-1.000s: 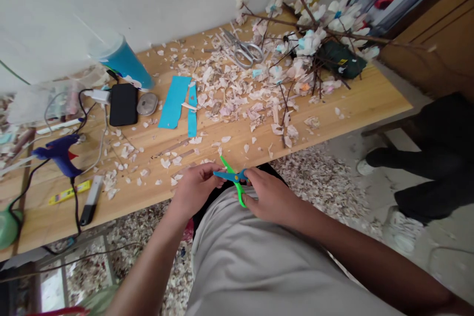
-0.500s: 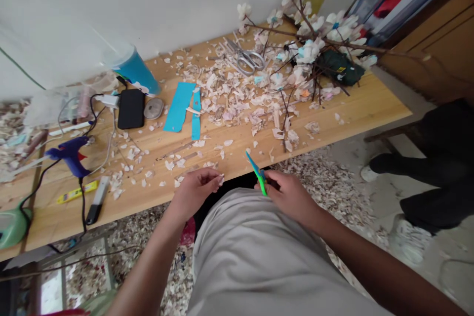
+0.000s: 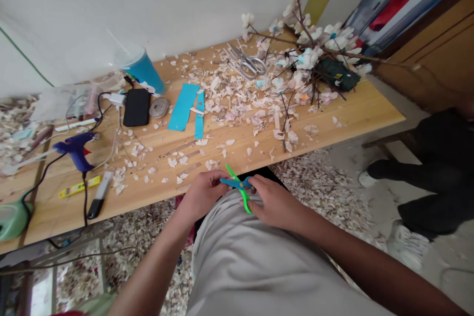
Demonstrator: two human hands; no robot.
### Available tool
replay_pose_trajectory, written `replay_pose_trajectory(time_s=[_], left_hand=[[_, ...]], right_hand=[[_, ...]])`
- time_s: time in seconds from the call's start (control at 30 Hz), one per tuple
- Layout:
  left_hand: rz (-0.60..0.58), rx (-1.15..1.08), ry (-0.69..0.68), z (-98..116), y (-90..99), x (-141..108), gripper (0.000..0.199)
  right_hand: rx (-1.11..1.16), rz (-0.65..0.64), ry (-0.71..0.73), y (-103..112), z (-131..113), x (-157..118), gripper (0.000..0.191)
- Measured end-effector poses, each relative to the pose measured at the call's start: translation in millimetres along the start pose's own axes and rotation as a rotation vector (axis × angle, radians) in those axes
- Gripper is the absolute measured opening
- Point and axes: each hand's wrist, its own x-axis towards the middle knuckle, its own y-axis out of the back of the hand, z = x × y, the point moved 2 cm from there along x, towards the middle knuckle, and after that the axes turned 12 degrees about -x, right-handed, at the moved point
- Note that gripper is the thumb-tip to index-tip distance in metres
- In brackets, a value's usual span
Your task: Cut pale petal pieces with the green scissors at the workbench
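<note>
My right hand [image 3: 272,200] grips a pair of blue and green scissors [image 3: 241,185] by the handles, their blades spread apart and pointing left. Close to the blade tips, my left hand [image 3: 205,190] is closed with thumb and fingers pinched together. What it pinches is hidden here; a small pale scrap showed there a moment ago. Both hands are over my lap at the table's front edge. Pale petal-like scraps [image 3: 237,94] lie scattered across the wooden table [image 3: 333,128] beyond them.
Flowering branches [image 3: 309,49] and metal scissors [image 3: 252,65] lie at the back right. Blue strips [image 3: 184,107], a phone [image 3: 136,107], a blue cup [image 3: 144,70], a glue gun [image 3: 76,150], a yellow cutter [image 3: 80,186] and a scraper [image 3: 99,195] lie leftward. Another person's legs [image 3: 411,177] are at right.
My right hand has brought the scissors left, up to my left hand. Their blades have spread wide apart. My left hand has shifted slightly right and stays pinched.
</note>
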Motion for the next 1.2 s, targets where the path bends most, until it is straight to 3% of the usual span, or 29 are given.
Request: replay_pose_trajectory(time_s=[0.23, 0.37, 0.5, 0.6, 0.67, 0.7, 0.8, 0.9, 1.0, 1.1, 1.2], left_hand=[[-0.037, -0.001, -0.041, -2.1, 4.5, -2.6, 0.017], [0.002, 0.065, -0.038, -0.7, -0.4, 0.6, 0.021], [0.026, 0.037, -0.026, -3.1, -0.8, 1.6, 0.024], [0.161, -0.027, -0.052, -4.6, 23.8, -8.1, 0.028], [0.331, -0.077, -0.068, -6.6, 54.1, -20.5, 0.032], [0.425, -0.087, -0.066, -8.8, 71.3, -27.6, 0.034], [0.629, -0.112, -0.038, -22.4, 117.8, -46.5, 0.04], [0.669, -0.245, 0.029, -42.9, 142.5, -52.6, 0.048], [0.717, -0.354, 0.07, -56.6, 148.1, -47.6, 0.051], [0.738, -0.411, 0.071, -57.9, 144.6, -39.1, 0.049], [0.686, -0.412, 0.082, -55.2, 141.8, -33.3, 0.052]], right_hand=[[-0.089, -0.02, -0.058, -5.6, -5.0, 1.3, 0.013], [-0.166, 0.002, -0.136, -10.7, -5.5, 4.6, 0.011], [0.202, 0.191, -0.185, -8.1, 13.8, -3.6, 0.011], [0.451, 0.453, -0.251, -5.8, 49.4, -29.8, 0.013], [0.461, 0.636, -0.284, -6.8, 75.6, -53.2, 0.019], [0.426, 0.646, -0.272, -8.7, 85.9, -63.0, 0.023], [0.263, 0.445, -0.137, -17.8, 98.2, -75.3, 0.041], [0.195, 0.078, 0.139, -30.8, 84.6, -57.6, 0.051], [0.211, -0.165, 0.367, -42.4, 66.5, -21.3, 0.058], [0.175, -0.217, 0.487, -50.5, 59.7, 14.9, 0.062], [0.09, -0.229, 0.491, -56.3, 70.1, 37.7, 0.059]])
